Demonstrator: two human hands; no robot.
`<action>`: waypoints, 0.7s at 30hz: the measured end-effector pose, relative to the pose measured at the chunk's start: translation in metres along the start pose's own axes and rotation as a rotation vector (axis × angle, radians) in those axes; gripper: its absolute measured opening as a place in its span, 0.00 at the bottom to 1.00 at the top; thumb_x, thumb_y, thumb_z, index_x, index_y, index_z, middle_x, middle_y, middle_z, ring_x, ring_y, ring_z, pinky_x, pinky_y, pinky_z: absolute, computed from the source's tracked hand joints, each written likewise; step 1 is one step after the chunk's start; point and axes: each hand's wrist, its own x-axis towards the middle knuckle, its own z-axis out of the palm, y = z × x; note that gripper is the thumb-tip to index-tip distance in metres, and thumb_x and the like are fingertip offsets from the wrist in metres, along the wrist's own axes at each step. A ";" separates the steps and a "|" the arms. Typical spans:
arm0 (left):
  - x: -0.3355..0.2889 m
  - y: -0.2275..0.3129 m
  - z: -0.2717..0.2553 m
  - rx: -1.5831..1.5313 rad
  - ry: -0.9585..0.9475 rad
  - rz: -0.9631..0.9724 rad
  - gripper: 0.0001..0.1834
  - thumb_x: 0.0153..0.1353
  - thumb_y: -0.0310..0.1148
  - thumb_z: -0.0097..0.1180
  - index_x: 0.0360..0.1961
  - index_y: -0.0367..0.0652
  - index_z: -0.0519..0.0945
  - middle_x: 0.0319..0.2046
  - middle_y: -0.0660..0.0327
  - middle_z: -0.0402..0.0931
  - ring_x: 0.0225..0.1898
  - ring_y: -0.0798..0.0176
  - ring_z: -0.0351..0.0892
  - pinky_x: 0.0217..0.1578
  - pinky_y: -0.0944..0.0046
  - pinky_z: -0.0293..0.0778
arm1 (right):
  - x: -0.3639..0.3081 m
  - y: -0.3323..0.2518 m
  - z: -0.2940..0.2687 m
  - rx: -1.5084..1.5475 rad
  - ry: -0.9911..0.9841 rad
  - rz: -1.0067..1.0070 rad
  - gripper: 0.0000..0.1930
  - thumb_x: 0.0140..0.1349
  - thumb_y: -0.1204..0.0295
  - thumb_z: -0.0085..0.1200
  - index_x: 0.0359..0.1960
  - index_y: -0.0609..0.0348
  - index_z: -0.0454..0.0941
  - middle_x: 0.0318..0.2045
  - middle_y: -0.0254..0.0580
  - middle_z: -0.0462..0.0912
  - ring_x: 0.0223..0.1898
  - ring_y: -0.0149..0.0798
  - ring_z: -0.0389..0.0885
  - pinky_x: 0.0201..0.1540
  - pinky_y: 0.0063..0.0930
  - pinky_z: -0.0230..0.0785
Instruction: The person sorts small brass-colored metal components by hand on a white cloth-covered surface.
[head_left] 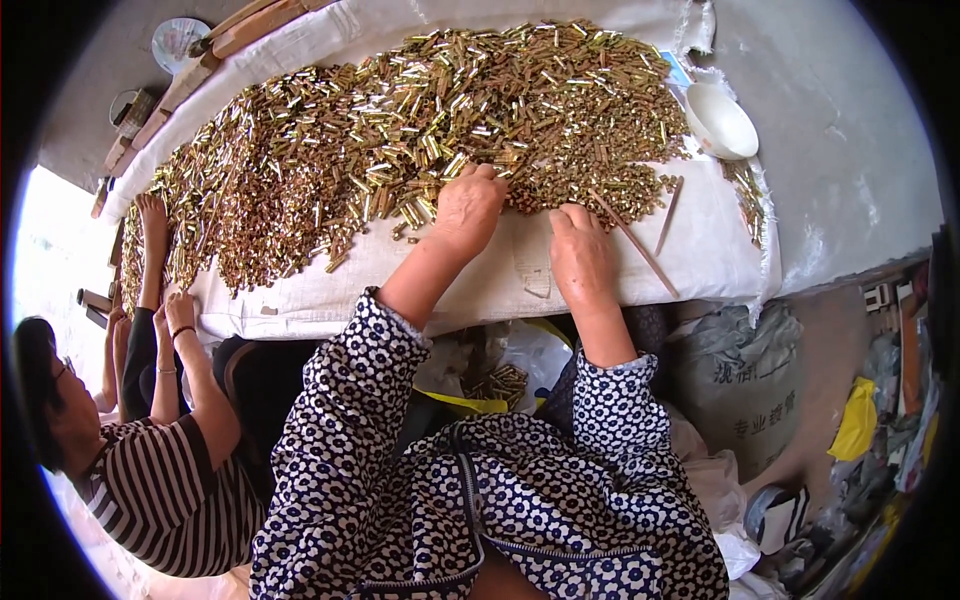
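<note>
Where the white cloth (470, 285) sags over the near edge of the table, a second person in a striped top (165, 500) sits at the far left, one hand (152, 215) stretched up into the edge of the brass heap and another hand (180, 312) resting lower against the cloth's side. Moving rightward, the great heap of small brass tubes (400, 130) spreads across nearly the whole cloth, glinting gold and bronze, thickest through the middle. The wearer's left hand (468, 205), coming out of a dark blue sleeve with white flowers (350, 400), lies palm down at the near rim of the heap, fingers spread loosely and curled into the tubes; whether it pinches any I cannot tell. Just beside it the right hand (582, 255) rests flat on the bare cloth, fingers together and pointing toward the pile, fingertips touching the nearest tubes, nothing visibly gripped. Right of that hand two thin wooden sticks (640, 245) lie crossed on the cloth, one slanting toward the table edge. Further right a white bowl (720, 122) sits at the corner of the heap, tilted slightly, with a thin scatter of tubes trailing down past it. Below the table edge, between the arms, a yellow-rimmed bag (500, 385) holds more tubes, and a grey sack (745, 385) stands to the right
</note>
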 end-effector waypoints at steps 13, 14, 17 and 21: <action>-0.058 0.009 -0.019 -0.111 -0.054 -0.072 0.03 0.50 0.25 0.50 0.26 0.40 0.76 0.30 0.55 0.73 0.34 0.51 0.77 0.33 0.55 0.74 | -0.002 -0.005 -0.003 -0.006 0.068 0.057 0.10 0.52 0.78 0.53 0.37 0.58 0.79 0.39 0.40 0.78 0.42 0.48 0.75 0.46 0.38 0.68; -0.058 0.008 -0.018 -0.113 -0.089 -0.103 0.03 0.52 0.27 0.51 0.26 0.40 0.76 0.30 0.55 0.73 0.34 0.51 0.77 0.32 0.55 0.74 | -0.002 -0.002 0.000 0.012 0.079 0.086 0.09 0.51 0.78 0.54 0.36 0.58 0.79 0.40 0.40 0.78 0.42 0.48 0.75 0.46 0.38 0.69; -0.062 0.010 -0.021 -0.179 -0.092 -0.128 0.03 0.54 0.28 0.51 0.26 0.41 0.76 0.30 0.55 0.73 0.33 0.52 0.77 0.32 0.55 0.73 | -0.007 0.005 0.004 0.094 0.186 0.057 0.09 0.51 0.78 0.54 0.35 0.57 0.79 0.39 0.41 0.79 0.41 0.47 0.76 0.45 0.38 0.69; -0.074 0.012 -0.020 -0.295 -0.040 -0.150 0.06 0.55 0.33 0.54 0.30 0.42 0.76 0.31 0.55 0.73 0.33 0.49 0.76 0.33 0.54 0.73 | -0.008 0.007 0.000 0.042 0.163 0.054 0.09 0.50 0.78 0.56 0.35 0.58 0.79 0.39 0.41 0.79 0.42 0.47 0.76 0.44 0.38 0.70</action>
